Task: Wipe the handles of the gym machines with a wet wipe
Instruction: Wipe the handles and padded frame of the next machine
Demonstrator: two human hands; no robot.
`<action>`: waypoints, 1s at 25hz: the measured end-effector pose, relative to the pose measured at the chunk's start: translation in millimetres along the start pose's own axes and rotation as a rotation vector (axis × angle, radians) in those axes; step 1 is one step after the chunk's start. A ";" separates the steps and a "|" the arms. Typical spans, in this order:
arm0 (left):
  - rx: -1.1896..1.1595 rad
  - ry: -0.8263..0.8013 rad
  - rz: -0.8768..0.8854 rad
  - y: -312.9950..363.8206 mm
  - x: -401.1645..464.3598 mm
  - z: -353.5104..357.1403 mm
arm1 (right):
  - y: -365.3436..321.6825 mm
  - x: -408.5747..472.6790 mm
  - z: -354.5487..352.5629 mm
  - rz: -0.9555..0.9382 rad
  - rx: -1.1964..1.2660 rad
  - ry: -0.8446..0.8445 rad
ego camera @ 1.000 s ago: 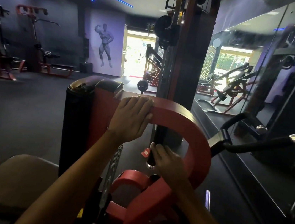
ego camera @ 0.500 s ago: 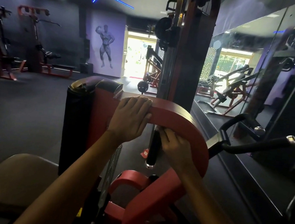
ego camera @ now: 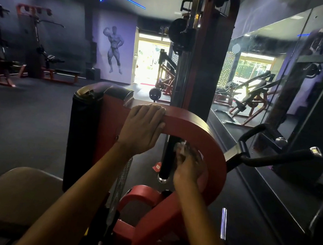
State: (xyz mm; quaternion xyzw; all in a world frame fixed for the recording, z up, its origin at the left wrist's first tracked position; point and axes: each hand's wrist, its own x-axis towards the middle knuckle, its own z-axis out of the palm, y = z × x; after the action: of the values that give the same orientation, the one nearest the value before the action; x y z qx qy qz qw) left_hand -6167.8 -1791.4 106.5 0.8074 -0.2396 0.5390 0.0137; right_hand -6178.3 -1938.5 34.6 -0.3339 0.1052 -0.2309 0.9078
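A black upright handle (ego camera: 167,159) with a chrome end cap hangs inside the curved red arm (ego camera: 202,131) of the machine in front of me. My right hand (ego camera: 189,165) is against the handle's right side and holds a white wet wipe (ego camera: 182,146), which shows above the fingers. My left hand (ego camera: 142,129) grips the top of the red arm, fingers curled over its edge. A second black handle (ego camera: 280,158) with a chrome tip sticks out to the right.
A black roller pad (ego camera: 83,133) stands left of the red arm and a tan seat (ego camera: 9,195) lies at lower left. The weight stack tower (ego camera: 203,52) rises behind. A mirror wall (ego camera: 283,86) runs along the right. Other machines stand at far left.
My right hand slid up the black handle, then came partway back down; the white wipe now shows above its fingers. My left hand has stayed on the red arm.
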 end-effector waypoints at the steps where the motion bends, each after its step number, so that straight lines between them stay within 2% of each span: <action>1: -0.005 0.001 0.000 0.4 -0.9 0.2 | 0.9 5.9 5.0 -0.024 -0.015 0.015; 7: -0.001 -0.005 -0.014 -0.1 -0.5 3.6 | 2.4 5.2 5.4 -0.349 -0.446 -0.139; 11: 0.013 0.002 -0.011 0.1 -2.1 4.3 | 7.6 1.2 -8.0 -0.443 -0.705 -0.157; 14: 0.010 -0.015 -0.023 4.2 -1.9 2.5 | 23.7 -5.7 -32.6 -0.371 -0.827 -0.145; 18: 0.001 -0.036 -0.032 5.1 -2.5 0.1 | 49.4 -7.1 -56.7 -0.179 -0.969 -0.092; 25: 0.004 -0.045 -0.037 4.8 -2.0 -0.5 | 39.7 -6.2 -51.2 -0.013 -0.974 -0.007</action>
State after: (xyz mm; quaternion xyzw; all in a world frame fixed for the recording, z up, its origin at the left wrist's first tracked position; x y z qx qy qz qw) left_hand -6170.8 -1794.7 103.8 0.8236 -0.2239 0.5209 0.0168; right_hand -6187.5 -1937.4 -29.7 -0.7213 0.1961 -0.1594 0.6449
